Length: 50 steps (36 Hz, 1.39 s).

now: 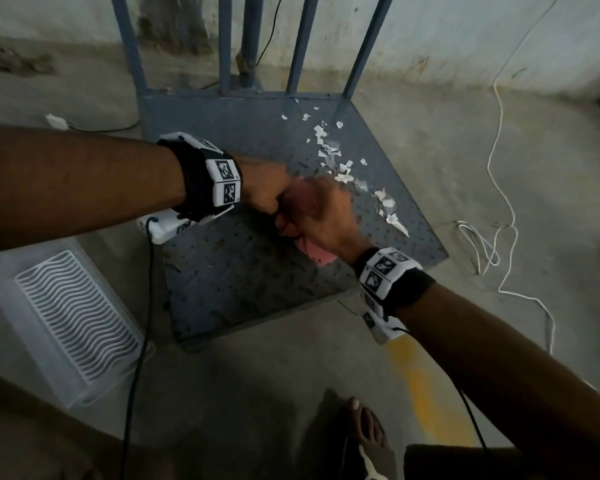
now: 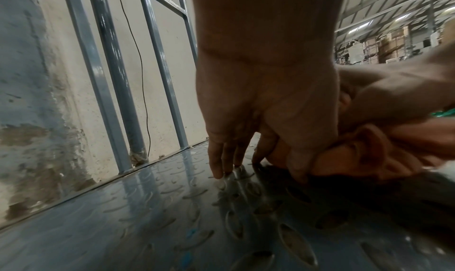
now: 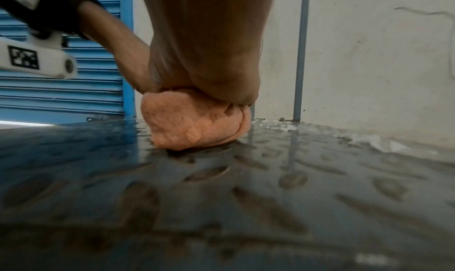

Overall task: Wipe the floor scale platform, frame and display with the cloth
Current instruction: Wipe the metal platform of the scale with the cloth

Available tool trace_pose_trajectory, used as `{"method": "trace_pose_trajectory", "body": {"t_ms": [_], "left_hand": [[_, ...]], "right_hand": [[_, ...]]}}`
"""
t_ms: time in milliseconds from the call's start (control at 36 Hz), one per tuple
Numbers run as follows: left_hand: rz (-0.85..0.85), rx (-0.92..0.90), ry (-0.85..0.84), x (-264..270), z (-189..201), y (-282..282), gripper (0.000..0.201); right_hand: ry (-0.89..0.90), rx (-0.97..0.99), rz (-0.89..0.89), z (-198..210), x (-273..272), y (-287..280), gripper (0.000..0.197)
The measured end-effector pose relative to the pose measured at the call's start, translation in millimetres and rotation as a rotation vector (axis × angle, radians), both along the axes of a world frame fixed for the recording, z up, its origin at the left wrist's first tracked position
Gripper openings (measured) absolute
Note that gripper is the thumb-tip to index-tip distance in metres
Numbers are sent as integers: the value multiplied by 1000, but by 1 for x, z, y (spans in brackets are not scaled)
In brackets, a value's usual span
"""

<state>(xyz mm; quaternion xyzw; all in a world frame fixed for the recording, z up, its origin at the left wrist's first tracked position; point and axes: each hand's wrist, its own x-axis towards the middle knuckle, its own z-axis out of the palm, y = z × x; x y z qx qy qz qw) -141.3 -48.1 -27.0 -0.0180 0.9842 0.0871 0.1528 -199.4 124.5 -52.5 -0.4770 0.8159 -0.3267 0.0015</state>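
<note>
The floor scale's blue-grey checker-plate platform [image 1: 243,271] lies on the concrete, with its upright frame bars [image 1: 302,43] at the far edge. Both hands meet over the middle of the plate on a bunched pink-orange cloth [image 1: 317,256]. My right hand [image 1: 312,216] grips the wad from above and presses it onto the platform [image 3: 295,197]; the cloth [image 3: 194,123] bulges out under the palm. My left hand [image 2: 265,164] pinches the cloth [image 2: 364,154] with its thumb while its other fingers [image 2: 219,168] touch the plate. No display is in view.
Torn white paper scraps [image 1: 340,168] are strewn over the right half of the platform. A white ribbed tray [image 1: 73,317] lies on the floor at left. A white cable [image 1: 499,202] loops at right. A sandalled foot [image 1: 364,431] stands near the front.
</note>
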Motion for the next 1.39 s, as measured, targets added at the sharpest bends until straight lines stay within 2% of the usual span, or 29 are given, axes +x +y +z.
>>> {"method": "trace_pose_trajectory", "body": {"t_ms": [83,194,333,472,556,694,750,806,917,1000,1056,1111,1139,1222,1278,1333,1389], "left_hand": [[-33,15,18,-1,-6,-5,18],[-22,45,45,3,-12,-9,44],[-23,67,61,11,-5,-11,39],[56,87,81,13,2,-17,26],[165,144,125,14,8,-22,30],[246,183,147,16,6,-40,29],[280,183,145,20,5,-46,25],[290,180,159,23,-1,-54,30],[295,158,180,24,-6,-63,45],[320,113,165,22,-6,-66,40],[341,108,132,18,-4,-72,42],[354,105,106,17,2,-76,29],[353,99,98,17,6,-77,22],[417,121,101,13,9,-87,17],[447,120,100,8,5,-94,36],[460,154,96,5,4,-100,53],[486,199,101,2,6,-105,58]], "right_hand": [[27,18,3,-7,-6,5,33],[-28,39,-119,-4,-28,5,21],[-61,83,-291,2,-53,-3,26],[-95,-54,-185,14,-29,-43,30],[-60,7,-114,5,-18,-58,36],[-33,26,-76,-8,-20,-54,31],[-99,82,-118,-10,-35,-55,28],[-160,78,-179,-12,-56,-53,29],[-81,86,-271,2,-73,-51,28],[-116,37,-271,9,-69,-70,36],[-132,-17,-213,14,-57,-88,34],[-118,-4,-96,18,-41,-102,26],[-110,6,-48,14,-35,-107,27],[-87,79,-13,-9,-34,-115,36],[-45,90,-29,-18,-43,-112,37],[-77,91,-71,-14,-58,-108,30],[-130,85,-122,-8,-80,-105,22]]}}
